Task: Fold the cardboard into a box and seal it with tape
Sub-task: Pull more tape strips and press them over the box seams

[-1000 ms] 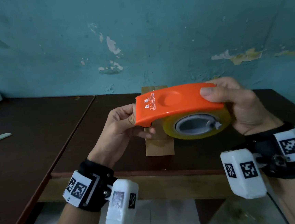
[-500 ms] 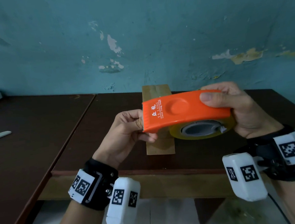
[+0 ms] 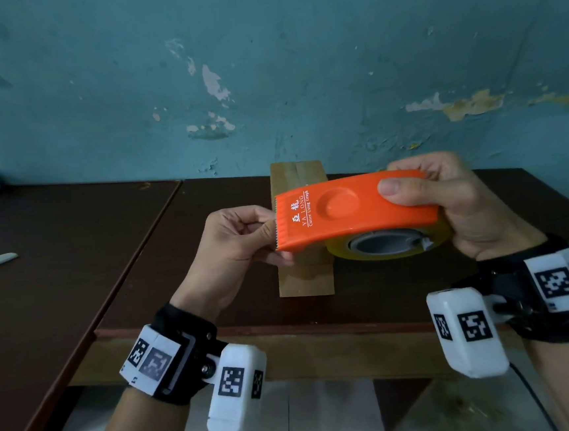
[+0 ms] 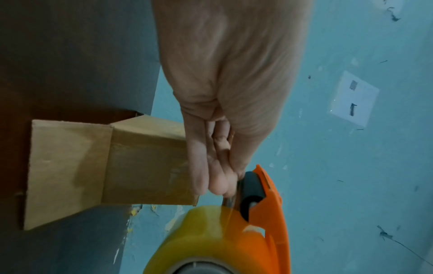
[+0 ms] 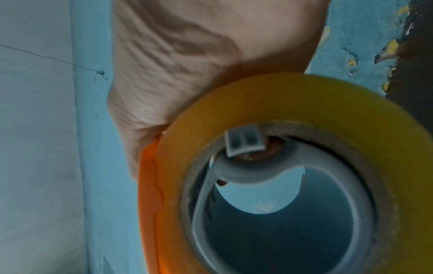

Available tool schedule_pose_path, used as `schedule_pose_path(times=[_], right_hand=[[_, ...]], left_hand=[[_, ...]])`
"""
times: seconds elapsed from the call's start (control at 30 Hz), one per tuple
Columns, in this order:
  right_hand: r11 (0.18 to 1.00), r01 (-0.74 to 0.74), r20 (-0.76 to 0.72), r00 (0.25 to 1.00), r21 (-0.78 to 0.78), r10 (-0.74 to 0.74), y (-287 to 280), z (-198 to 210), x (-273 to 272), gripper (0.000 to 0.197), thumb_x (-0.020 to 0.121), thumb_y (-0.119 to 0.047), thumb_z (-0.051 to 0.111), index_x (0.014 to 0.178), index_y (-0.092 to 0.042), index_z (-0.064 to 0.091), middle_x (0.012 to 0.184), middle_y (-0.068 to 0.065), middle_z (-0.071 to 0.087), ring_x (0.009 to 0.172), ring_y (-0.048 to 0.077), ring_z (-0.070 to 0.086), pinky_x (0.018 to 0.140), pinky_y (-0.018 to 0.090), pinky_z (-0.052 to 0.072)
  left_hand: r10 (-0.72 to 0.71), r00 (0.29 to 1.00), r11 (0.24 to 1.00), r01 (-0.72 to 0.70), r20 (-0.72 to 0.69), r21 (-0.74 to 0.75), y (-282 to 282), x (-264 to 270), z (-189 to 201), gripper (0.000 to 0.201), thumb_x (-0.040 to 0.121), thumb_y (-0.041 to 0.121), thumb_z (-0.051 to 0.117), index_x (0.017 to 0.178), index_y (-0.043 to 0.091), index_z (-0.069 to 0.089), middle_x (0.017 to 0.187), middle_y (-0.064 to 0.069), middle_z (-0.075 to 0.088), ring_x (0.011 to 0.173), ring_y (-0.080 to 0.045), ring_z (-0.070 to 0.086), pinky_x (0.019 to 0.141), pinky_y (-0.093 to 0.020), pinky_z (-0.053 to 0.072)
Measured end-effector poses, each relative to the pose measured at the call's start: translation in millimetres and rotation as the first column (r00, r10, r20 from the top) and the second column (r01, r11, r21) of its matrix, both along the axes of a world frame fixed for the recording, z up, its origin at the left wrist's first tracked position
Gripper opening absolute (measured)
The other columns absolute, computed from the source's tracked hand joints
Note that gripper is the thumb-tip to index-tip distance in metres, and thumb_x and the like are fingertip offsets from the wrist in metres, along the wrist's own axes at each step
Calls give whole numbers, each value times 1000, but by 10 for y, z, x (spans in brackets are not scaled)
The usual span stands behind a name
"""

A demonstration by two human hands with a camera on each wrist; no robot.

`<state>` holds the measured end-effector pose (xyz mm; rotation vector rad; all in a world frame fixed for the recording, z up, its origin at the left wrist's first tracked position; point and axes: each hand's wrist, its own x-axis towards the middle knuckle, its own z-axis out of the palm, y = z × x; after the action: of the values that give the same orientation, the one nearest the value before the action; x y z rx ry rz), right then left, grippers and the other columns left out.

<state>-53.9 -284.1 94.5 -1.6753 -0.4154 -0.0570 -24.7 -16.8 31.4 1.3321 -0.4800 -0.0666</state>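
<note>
Orange plastic forms the shell of the tape dispenser (image 3: pixel 355 214), and its white print reads "YA LONG" with "Cutter Using Graph" beneath, beside two Chinese characters. The right hand (image 3: pixel 461 206) holds it by the rear end, thumb flat on top and fingers curled around the far side, so the grip is full and tight on the shell. A roll of yellowish tape (image 3: pixel 387 246) sits under the shell on a grey hub; the right wrist view looks straight through that hub. The left hand (image 3: pixel 241 243) is at the toothed front edge, thumb and fingertips brought narrowly together there; in the left wrist view the fingers (image 4: pixel 211 166) lie against a black roller where a clear strip leaves the roll, though whether they actually pinch the tape end I cannot tell. Below the dispenser, the brown cardboard box (image 3: pixel 305 275) rests on the dark wooden table (image 3: pixel 177 259), touched by neither hand, its near flap lying flat toward the table's front edge. Black-and-white square markers cover both wrist units.
</note>
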Motion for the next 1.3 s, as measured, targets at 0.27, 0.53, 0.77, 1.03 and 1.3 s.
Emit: schedule_pose_path(times=[0.27, 0.53, 0.77, 1.03, 1.3], right_hand=[[999, -13, -3, 1000, -47, 13, -73, 17, -5, 39, 76, -36, 73, 70, 1, 62, 62, 8, 61, 57, 19, 63, 55, 20, 50], [998, -40, -22, 999, -58, 39, -95, -30, 27, 58, 76, -37, 72, 84, 19, 58, 70, 15, 65, 62, 25, 65, 59, 23, 52], [1000, 26, -49, 998, 4, -26, -299, 62, -60, 101, 61, -59, 88, 85, 29, 44, 75, 51, 39, 61, 64, 41, 61, 36, 43], [996, -28, -43, 999, -87, 24, -303, 18, -65, 103, 62, -66, 86, 89, 27, 51, 76, 46, 51, 59, 43, 56, 57, 32, 51], [990, 56, -79, 995, -128, -66, -592, 50, -104, 68, 66, -38, 81, 83, 22, 54, 73, 42, 52, 59, 39, 59, 53, 29, 51]], left_hand=[[27, 999, 1000, -27, 31, 10, 83, -11, 86, 17, 87, 15, 67, 87, -2, 70, 69, -12, 73, 58, -19, 69, 61, -34, 64], [38, 999, 999, -38, 17, -15, 134, -19, 118, 13, 85, 11, 66, 81, 0, 73, 66, -12, 71, 55, -19, 68, 57, -33, 63], [107, 994, 992, -109, -28, -68, 354, 2, 109, 9, 74, 22, 76, 68, 14, 76, 60, -7, 65, 51, -13, 63, 57, -31, 63], [164, 986, 986, -165, -32, -20, 316, -29, 119, 18, 74, 25, 77, 61, 15, 71, 56, -4, 63, 47, -12, 60, 52, -29, 60], [233, 972, 972, -232, -19, 34, 462, 11, 113, 17, 74, 8, 78, 69, 0, 64, 52, -9, 63, 42, -14, 59, 49, -30, 60]])
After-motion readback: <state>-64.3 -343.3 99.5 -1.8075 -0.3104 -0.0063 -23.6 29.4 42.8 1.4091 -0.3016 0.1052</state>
